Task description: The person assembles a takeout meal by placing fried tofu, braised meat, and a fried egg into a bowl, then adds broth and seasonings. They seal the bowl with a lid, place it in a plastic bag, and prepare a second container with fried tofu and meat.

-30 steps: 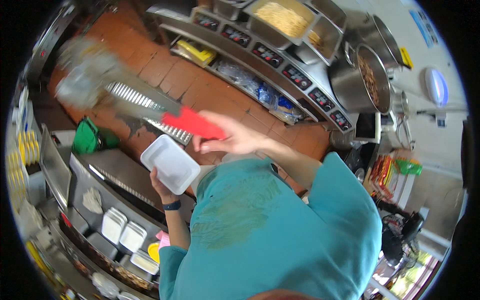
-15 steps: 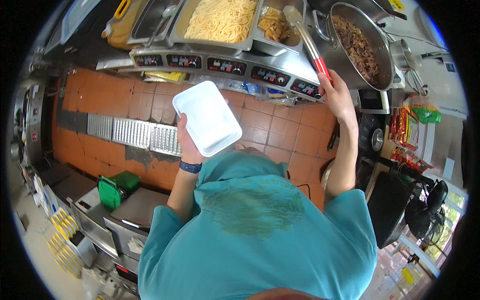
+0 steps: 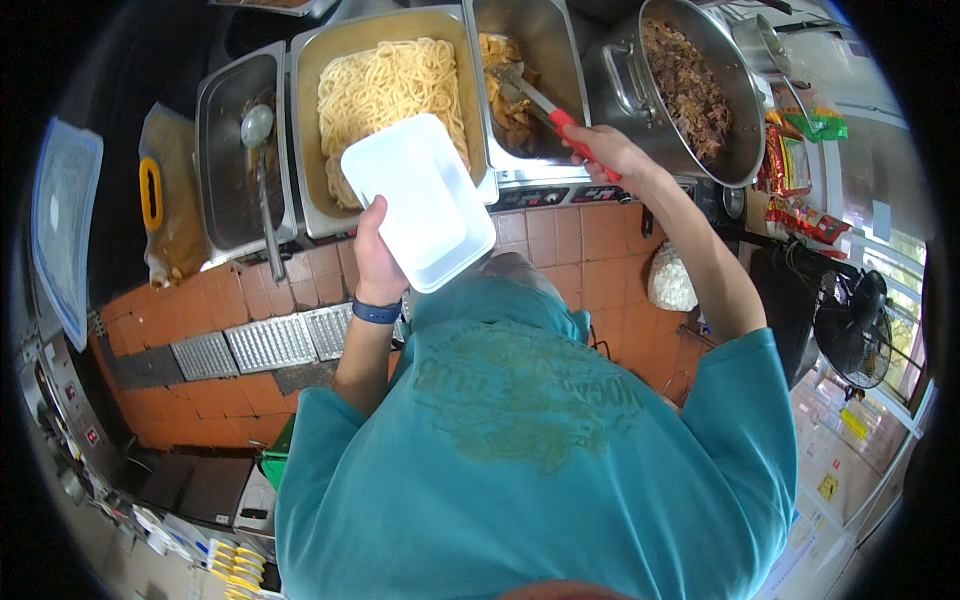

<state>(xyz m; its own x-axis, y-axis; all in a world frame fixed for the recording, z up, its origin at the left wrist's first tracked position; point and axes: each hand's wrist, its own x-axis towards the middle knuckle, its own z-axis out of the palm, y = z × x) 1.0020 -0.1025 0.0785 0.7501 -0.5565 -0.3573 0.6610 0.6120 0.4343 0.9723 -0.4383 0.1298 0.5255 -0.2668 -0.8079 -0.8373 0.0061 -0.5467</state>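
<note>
My left hand (image 3: 376, 260) grips a white rectangular food container (image 3: 420, 205) by its left side, above the near part of the noodle pan. The container's upward face is white and bare. My right hand (image 3: 612, 155) is closed round the red handle of a pair of tongs (image 3: 570, 128). The metal end of the tongs reaches into a steel pan (image 3: 548, 60), among golden-brown flat pieces (image 3: 510, 118) of food. Their tips are partly hidden there, so I cannot tell whether they pinch a piece. Pale noodles (image 3: 390, 80) fill the pan to the left.
A large steel pot (image 3: 615, 95) of shredded brown meat (image 3: 690, 95) stands right of the pans. Farther left are a dark pan (image 3: 225, 190) with a ladle (image 3: 262, 170) and a yellow-handled jug (image 3: 165, 205). A black fan (image 3: 852, 320) stands at the right.
My right hand has brought the tongs down and left, their end now deeper in the pan of golden-brown pieces. The view has shifted toward the counter; the container is now over the noodle pan's edge.
</note>
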